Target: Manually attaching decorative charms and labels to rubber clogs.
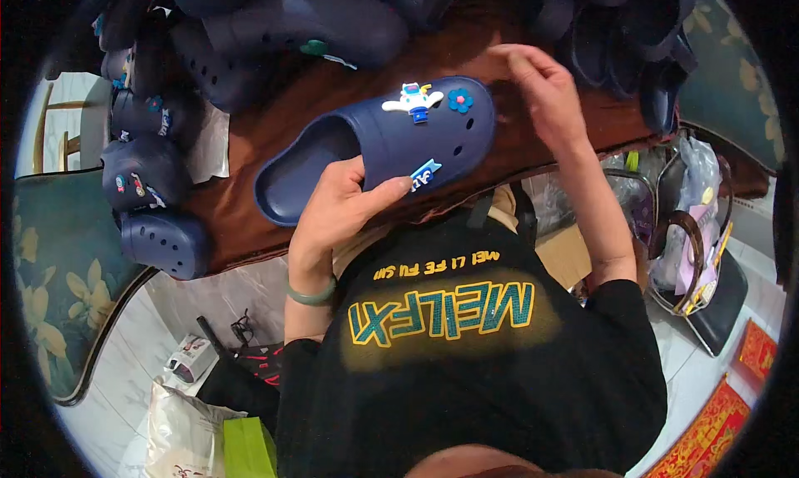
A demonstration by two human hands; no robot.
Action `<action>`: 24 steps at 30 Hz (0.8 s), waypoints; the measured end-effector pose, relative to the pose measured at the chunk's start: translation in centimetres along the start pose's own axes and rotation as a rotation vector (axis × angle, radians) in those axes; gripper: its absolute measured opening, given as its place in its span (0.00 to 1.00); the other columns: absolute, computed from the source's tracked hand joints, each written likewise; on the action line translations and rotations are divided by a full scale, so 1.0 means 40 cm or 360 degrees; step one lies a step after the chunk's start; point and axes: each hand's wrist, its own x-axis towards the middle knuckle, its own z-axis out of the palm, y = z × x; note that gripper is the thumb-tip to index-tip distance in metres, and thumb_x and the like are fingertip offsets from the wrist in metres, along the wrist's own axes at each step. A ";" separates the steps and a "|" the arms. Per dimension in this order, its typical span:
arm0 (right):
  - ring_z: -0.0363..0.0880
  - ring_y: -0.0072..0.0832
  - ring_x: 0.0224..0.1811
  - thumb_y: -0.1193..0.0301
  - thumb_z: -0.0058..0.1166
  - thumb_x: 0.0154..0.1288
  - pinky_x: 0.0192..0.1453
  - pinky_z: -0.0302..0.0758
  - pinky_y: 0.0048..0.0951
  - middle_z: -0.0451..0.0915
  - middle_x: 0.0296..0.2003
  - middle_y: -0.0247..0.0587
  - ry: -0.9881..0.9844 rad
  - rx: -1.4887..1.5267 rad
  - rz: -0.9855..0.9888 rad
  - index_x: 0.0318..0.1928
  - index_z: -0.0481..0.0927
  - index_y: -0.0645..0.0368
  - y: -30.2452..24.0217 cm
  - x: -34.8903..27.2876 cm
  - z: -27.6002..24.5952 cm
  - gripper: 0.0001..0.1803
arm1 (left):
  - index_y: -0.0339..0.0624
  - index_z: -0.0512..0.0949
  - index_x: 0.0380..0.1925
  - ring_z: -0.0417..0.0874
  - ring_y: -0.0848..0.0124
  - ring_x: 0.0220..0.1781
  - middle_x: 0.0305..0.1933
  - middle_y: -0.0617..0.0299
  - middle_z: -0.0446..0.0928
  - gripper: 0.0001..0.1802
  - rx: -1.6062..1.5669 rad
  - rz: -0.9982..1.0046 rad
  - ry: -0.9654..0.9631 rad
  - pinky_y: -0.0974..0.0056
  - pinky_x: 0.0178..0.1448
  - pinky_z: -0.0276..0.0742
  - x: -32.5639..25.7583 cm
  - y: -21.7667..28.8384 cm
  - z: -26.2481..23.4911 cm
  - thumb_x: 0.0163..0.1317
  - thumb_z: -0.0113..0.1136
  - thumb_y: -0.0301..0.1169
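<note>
A dark navy clog (399,133) lies tilted in front of me, its toe to the right and heel to the left. My left hand (345,199) grips it by the edge of the foot opening, fingers inside and thumb on top, beside a blue-and-white charm (425,175). Near the toe, the upper carries a white winged character charm (414,104) and a blue flower charm (460,100) with a pink centre. Several round holes there show dark. Beyond the toe my right hand (545,91) is raised with fingers stretched out to the left, nothing visible in them.
Brown cloth (233,220) covers the table. More navy clogs, some with charms, stand at the left (146,170), the back (308,29) and the back right (624,29). Floral-backed chairs (62,287) flank the table. A basket (691,228) of bagged items sits at the right.
</note>
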 end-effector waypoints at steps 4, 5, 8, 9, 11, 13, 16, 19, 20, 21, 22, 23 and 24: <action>0.79 0.22 0.44 0.68 0.58 0.66 0.50 0.74 0.24 0.82 0.43 0.35 0.0327 -0.0677 -0.0270 0.48 0.83 0.59 0.039 0.023 -0.100 0.12 | 0.30 0.80 0.45 0.78 0.78 0.44 0.43 0.64 0.81 0.15 0.0060 0.0036 0.0019 0.69 0.52 0.73 0.010 0.004 0.000 0.60 0.64 0.27; 0.79 0.24 0.44 0.68 0.58 0.66 0.49 0.75 0.25 0.82 0.43 0.37 0.0321 -0.1094 -0.0520 0.48 0.82 0.59 0.057 0.034 -0.119 0.13 | 0.30 0.80 0.46 0.77 0.78 0.45 0.43 0.65 0.81 0.15 0.0040 0.0077 0.0021 0.69 0.52 0.73 0.010 0.010 0.006 0.61 0.62 0.27; 0.81 0.36 0.44 0.64 0.60 0.63 0.46 0.76 0.32 0.81 0.41 0.44 0.0261 -0.1438 -0.0553 0.48 0.83 0.55 0.062 0.037 -0.097 0.15 | 0.30 0.80 0.46 0.77 0.78 0.44 0.43 0.65 0.82 0.15 0.0006 0.0054 0.0019 0.69 0.52 0.73 0.005 0.004 0.010 0.61 0.63 0.27; 0.81 0.40 0.43 0.63 0.61 0.62 0.45 0.76 0.34 0.81 0.39 0.45 0.0243 -0.1702 -0.0615 0.47 0.83 0.54 0.064 0.040 -0.084 0.15 | 0.30 0.80 0.46 0.77 0.78 0.44 0.43 0.65 0.82 0.15 0.0012 0.0049 0.0021 0.69 0.52 0.73 0.004 0.005 0.007 0.61 0.63 0.27; 0.80 0.45 0.42 0.62 0.61 0.61 0.46 0.77 0.36 0.80 0.38 0.47 0.0292 -0.1665 -0.0632 0.47 0.84 0.53 0.075 0.043 -0.075 0.15 | 0.30 0.80 0.46 0.78 0.77 0.45 0.44 0.64 0.82 0.15 0.0165 0.0049 0.0008 0.68 0.53 0.74 0.005 0.008 0.003 0.61 0.63 0.28; 0.81 0.41 0.41 0.67 0.59 0.63 0.45 0.77 0.33 0.81 0.39 0.45 0.0323 -0.1652 -0.0727 0.46 0.83 0.55 0.089 0.056 -0.076 0.12 | 0.31 0.81 0.43 0.78 0.77 0.43 0.42 0.64 0.82 0.14 0.0138 0.0064 0.0049 0.69 0.51 0.74 0.007 0.009 0.010 0.59 0.65 0.28; 0.82 0.33 0.41 0.73 0.57 0.64 0.45 0.76 0.28 0.82 0.39 0.42 0.0306 -0.1103 -0.0794 0.45 0.82 0.59 0.066 0.021 -0.051 0.10 | 0.32 0.82 0.41 0.79 0.77 0.41 0.40 0.64 0.82 0.13 0.0095 0.0084 0.0107 0.70 0.49 0.74 0.008 0.008 0.016 0.58 0.67 0.29; 0.81 0.27 0.40 0.77 0.56 0.64 0.46 0.75 0.24 0.82 0.40 0.39 0.0227 -0.0866 -0.0645 0.45 0.81 0.62 0.015 -0.069 0.002 0.09 | 0.32 0.82 0.41 0.79 0.77 0.41 0.40 0.64 0.82 0.14 0.0100 0.0082 0.0116 0.69 0.49 0.74 0.008 0.004 0.013 0.57 0.67 0.29; 0.80 0.25 0.41 0.77 0.56 0.64 0.46 0.75 0.24 0.82 0.39 0.38 0.0168 -0.0729 -0.0479 0.45 0.81 0.63 -0.006 -0.107 0.026 0.09 | 0.32 0.82 0.41 0.80 0.77 0.41 0.40 0.64 0.82 0.14 0.0116 0.0082 0.0108 0.69 0.50 0.74 0.009 0.003 0.009 0.57 0.68 0.29; 0.80 0.24 0.41 0.77 0.56 0.64 0.47 0.75 0.24 0.82 0.39 0.37 0.0110 -0.0590 -0.0312 0.45 0.81 0.63 -0.021 -0.140 0.045 0.09 | 0.32 0.82 0.41 0.80 0.77 0.41 0.40 0.64 0.82 0.14 0.0113 0.0076 0.0109 0.69 0.50 0.74 0.007 0.001 0.005 0.57 0.68 0.29; 0.80 0.26 0.40 0.77 0.58 0.62 0.46 0.75 0.25 0.82 0.38 0.39 0.0025 -0.0704 -0.0486 0.45 0.81 0.62 -0.012 -0.160 0.048 0.10 | 0.31 0.81 0.43 0.79 0.77 0.43 0.41 0.64 0.82 0.14 0.0124 0.0081 0.0070 0.69 0.50 0.75 0.008 0.000 0.001 0.59 0.65 0.28; 0.79 0.30 0.41 0.77 0.61 0.59 0.48 0.75 0.28 0.81 0.38 0.39 -0.0056 -0.0831 -0.0515 0.43 0.82 0.60 -0.021 -0.179 0.058 0.11 | 0.31 0.81 0.45 0.78 0.77 0.44 0.43 0.63 0.82 0.14 0.0134 0.0086 0.0032 0.69 0.51 0.75 0.008 -0.001 -0.002 0.61 0.63 0.27; 0.76 0.33 0.45 0.77 0.62 0.58 0.51 0.73 0.31 0.80 0.41 0.39 -0.0125 -0.0970 -0.0630 0.42 0.83 0.58 -0.027 -0.191 0.070 0.11 | 0.31 0.81 0.45 0.78 0.77 0.44 0.43 0.63 0.82 0.14 0.0128 0.0080 0.0029 0.69 0.51 0.75 0.010 -0.001 -0.002 0.61 0.63 0.27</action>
